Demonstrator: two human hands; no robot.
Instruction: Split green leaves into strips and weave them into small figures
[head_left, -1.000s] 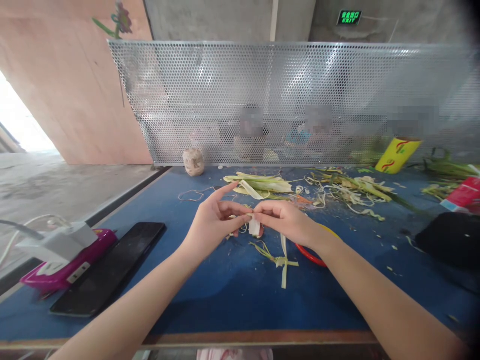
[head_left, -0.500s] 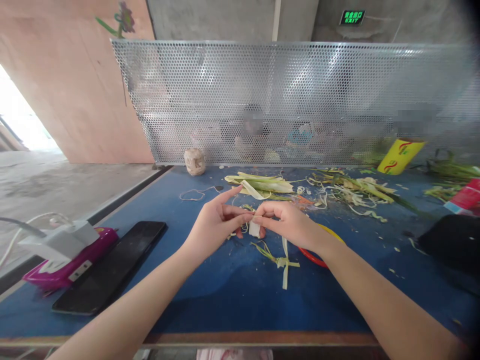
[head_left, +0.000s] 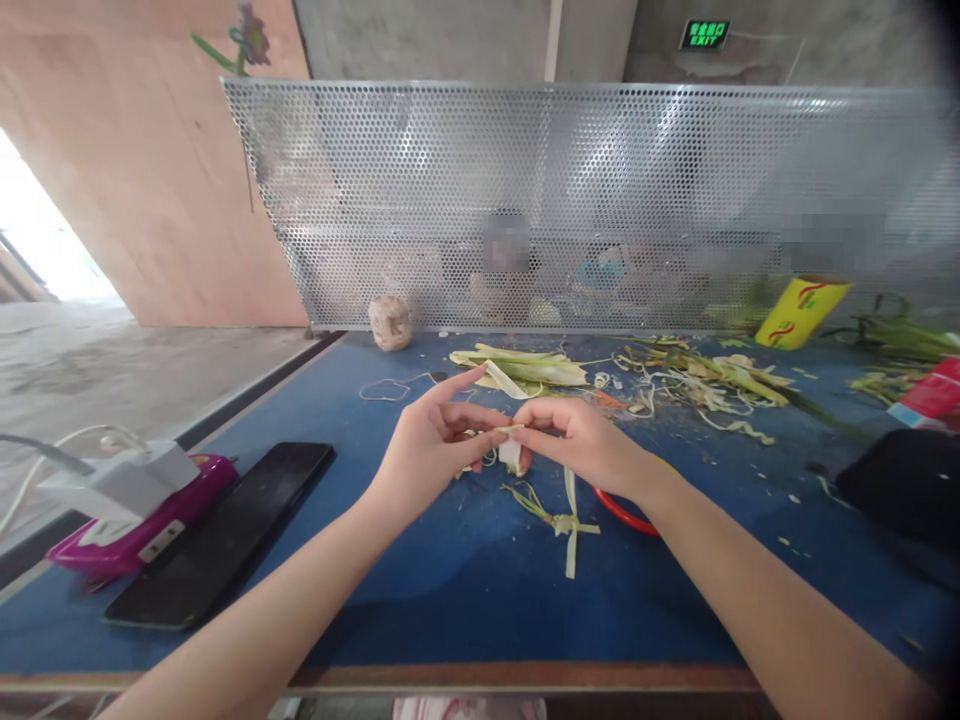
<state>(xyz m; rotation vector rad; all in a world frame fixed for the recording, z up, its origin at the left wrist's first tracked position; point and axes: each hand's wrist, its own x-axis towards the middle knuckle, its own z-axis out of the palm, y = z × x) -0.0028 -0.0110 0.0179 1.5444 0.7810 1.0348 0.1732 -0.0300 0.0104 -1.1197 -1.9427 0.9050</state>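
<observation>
My left hand [head_left: 431, 445] and my right hand [head_left: 581, 440] meet above the blue table [head_left: 420, 590]. Together they pinch a small pale folded leaf piece [head_left: 512, 452] between thumbs and fingers. The left index finger sticks out straight toward the back. Just below the hands lie loose pale green leaf strips [head_left: 559, 520]. A red and yellow ring [head_left: 626, 510] lies on the table, partly hidden under my right wrist.
A black phone [head_left: 217, 535] and a magenta device with a white charger [head_left: 127, 500] lie at the left. Leaf piles [head_left: 525, 368] and scraps [head_left: 712, 385] spread at the back. A twine ball [head_left: 389, 322], yellow cup [head_left: 801, 310] and black object [head_left: 900, 480] stand around. People sit behind the perforated metal screen [head_left: 585, 200].
Hardly anything differs; both hands keep pinching the leaf piece and have shifted only slightly, the fingers working it a little.
</observation>
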